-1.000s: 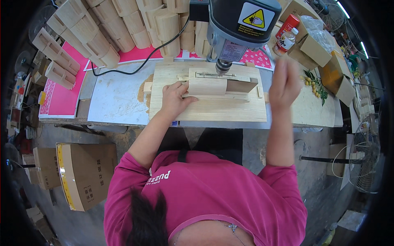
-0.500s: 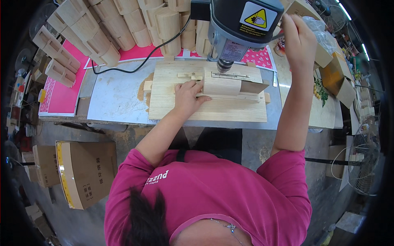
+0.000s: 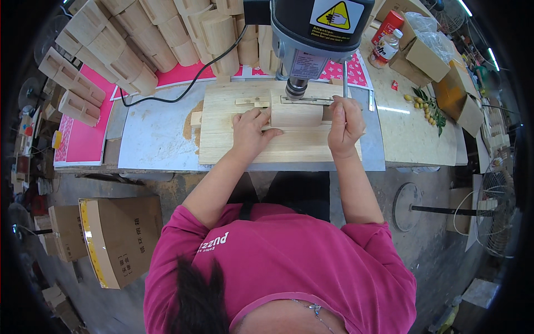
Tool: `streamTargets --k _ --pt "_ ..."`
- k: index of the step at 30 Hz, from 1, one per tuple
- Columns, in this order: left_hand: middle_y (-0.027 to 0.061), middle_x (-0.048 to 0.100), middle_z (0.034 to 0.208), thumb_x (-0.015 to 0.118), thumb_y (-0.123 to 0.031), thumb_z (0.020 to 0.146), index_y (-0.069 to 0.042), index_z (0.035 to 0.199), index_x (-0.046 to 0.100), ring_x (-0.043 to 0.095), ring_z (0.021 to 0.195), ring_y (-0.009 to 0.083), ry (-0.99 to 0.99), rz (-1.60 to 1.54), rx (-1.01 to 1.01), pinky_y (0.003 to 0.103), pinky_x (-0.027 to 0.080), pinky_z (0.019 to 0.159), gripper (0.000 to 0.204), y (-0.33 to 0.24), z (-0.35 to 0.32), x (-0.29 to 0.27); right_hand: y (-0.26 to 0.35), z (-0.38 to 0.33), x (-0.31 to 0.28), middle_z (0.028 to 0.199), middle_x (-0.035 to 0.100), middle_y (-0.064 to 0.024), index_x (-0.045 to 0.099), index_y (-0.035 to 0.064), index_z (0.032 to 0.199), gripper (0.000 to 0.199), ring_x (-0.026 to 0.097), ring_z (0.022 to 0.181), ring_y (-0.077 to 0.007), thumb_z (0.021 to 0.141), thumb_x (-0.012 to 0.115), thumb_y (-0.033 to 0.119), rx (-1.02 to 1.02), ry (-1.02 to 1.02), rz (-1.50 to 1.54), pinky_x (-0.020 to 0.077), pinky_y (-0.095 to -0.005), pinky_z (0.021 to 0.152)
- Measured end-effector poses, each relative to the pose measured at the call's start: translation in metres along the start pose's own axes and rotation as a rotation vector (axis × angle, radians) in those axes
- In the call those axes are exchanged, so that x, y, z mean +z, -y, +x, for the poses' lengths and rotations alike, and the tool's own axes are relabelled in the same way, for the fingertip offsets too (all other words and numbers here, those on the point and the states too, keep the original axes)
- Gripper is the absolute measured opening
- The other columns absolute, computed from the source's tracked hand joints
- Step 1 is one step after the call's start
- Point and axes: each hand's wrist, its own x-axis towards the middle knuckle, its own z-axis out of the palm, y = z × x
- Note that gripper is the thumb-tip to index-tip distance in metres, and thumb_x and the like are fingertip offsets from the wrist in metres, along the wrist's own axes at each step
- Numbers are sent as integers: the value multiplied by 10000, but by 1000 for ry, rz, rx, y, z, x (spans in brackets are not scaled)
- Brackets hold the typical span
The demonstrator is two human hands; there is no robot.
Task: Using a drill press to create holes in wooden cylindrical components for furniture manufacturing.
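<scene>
A pale wooden block (image 3: 295,115) with a rounded front lies in a wooden jig board (image 3: 233,153), a slotted strip (image 3: 303,101) along its top. My left hand (image 3: 251,133) grips the block's left end, thumb along its lower front. Directly above the strip is the chuck (image 3: 296,88) of a dark drill press (image 3: 300,39); I cannot see whether its bit touches the wood. My right hand (image 3: 346,127) is closed round the lower end of the press's metal lever (image 3: 345,78), beside the block's right end.
Stacked slotted wooden cylinders (image 3: 144,42) line the back left on pink sheets (image 3: 83,139). A black cable (image 3: 183,97) runs to the press. On the right are a bottle (image 3: 385,49), a red can (image 3: 389,25), fruit (image 3: 425,111) and open cartons (image 3: 420,58). Cardboard boxes (image 3: 125,239) stand on the floor.
My right hand has swung down from high beside the press head to near the block, pulling the lever down. The chuck sits lower. My left hand stays at the block's left end.
</scene>
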Motion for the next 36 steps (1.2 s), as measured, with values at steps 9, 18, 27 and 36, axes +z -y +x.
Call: streamTargets --k 9,18,27,36 --pt "12 523 745 738 -360 600 -154 1118 593 521 790 197 29 -14 -17 369 297 736 576 0 0 -1 32 54 -25 604 528 -79 584 -18 830 65 474 496 -151 812 530 14 79 -28 -23 389 -278 499" --pt "-3 539 781 776 -284 584 -143 1063 631 522 818 174 133 -264 -204 385 269 836 520 -7 8 -3 -17 183 11 743 591 -220 563 -39 764 358 589 702 -278 853 463 292 274 88 -62 423 -365 632" --pt "44 458 941 784 -63 592 -33 950 641 546 842 158 35 -546 -241 286 475 746 386 1 9 7 -52 46 -59 980 586 -99 575 51 1105 453 529 962 -177 730 718 262 516 887 -93 417 -289 833" --pt "87 445 1118 794 -75 547 -53 908 651 528 923 187 -42 -439 50 310 444 808 389 26 -25 -88 -14 -16 -78 835 585 -8 599 0 920 223 508 767 -89 721 685 51 821 662 247 406 -223 687"
